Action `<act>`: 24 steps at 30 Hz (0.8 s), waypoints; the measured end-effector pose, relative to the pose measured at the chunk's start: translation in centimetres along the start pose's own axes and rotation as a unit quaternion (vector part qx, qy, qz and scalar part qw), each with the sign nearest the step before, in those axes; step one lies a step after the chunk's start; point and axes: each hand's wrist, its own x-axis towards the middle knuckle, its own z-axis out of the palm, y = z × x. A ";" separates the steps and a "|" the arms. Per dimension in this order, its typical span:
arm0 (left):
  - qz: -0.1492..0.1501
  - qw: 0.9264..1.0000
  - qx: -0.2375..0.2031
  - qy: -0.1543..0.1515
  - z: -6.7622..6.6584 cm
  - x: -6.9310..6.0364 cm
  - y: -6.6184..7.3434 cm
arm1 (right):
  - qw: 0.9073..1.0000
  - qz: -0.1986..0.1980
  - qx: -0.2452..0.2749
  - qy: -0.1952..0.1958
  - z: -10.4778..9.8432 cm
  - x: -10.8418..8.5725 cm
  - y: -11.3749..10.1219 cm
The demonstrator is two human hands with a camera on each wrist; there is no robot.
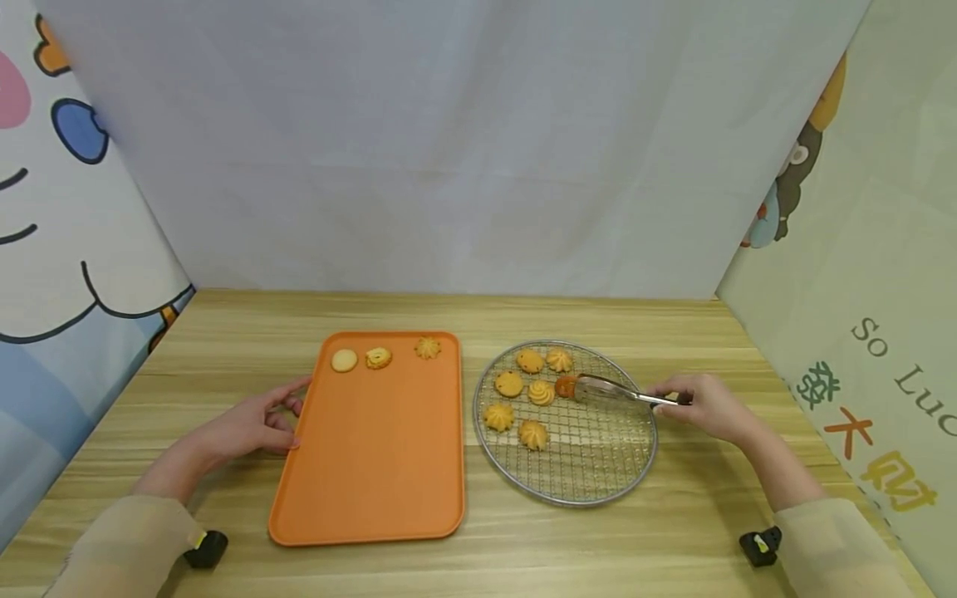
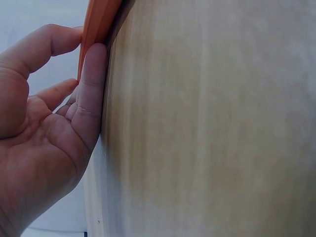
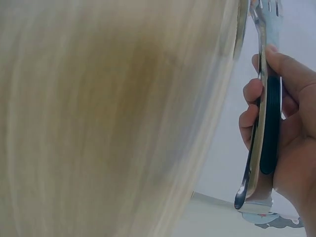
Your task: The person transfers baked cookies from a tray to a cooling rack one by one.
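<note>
Tongs (image 3: 270,126) clamped in curled fingers of right hand (image 1: 704,405), tips at brown cookie (image 1: 565,386) on wire rack (image 1: 591,461); left hand (image 1: 247,425) angled inward, fingers apart touching left edge of orange tray (image 1: 374,465), all above worktop (image 1: 568,552).

On the counter (image 1: 523,548), the tray (image 1: 374,457) lies toward the left edge, three cookies (image 1: 378,358) along its back rim, and the rack (image 1: 591,465) sits right of it, six cookies (image 1: 509,384) on its left half, tongs (image 1: 620,389) across its right side, another cookie (image 1: 564,386) at their tips.
</note>
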 end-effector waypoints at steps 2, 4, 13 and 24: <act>0.000 1.000 0.000 0.000 0.0 0.0 0.0 | 1.000 0.003 0.001 0.000 0.0 0.1 0.1; -0.001 1.000 0.000 0.000 0.0 0.0 0.0 | 1.000 0.004 0.001 -0.002 0.0 0.1 0.2; -0.003 1.000 -0.003 0.000 0.0 0.0 0.0 | 1.000 0.013 0.004 -0.005 -0.1 0.0 0.4; -0.007 1.000 -0.005 0.002 0.1 0.1 0.0 | 0.998 0.011 -0.057 0.012 -0.3 -0.1 0.3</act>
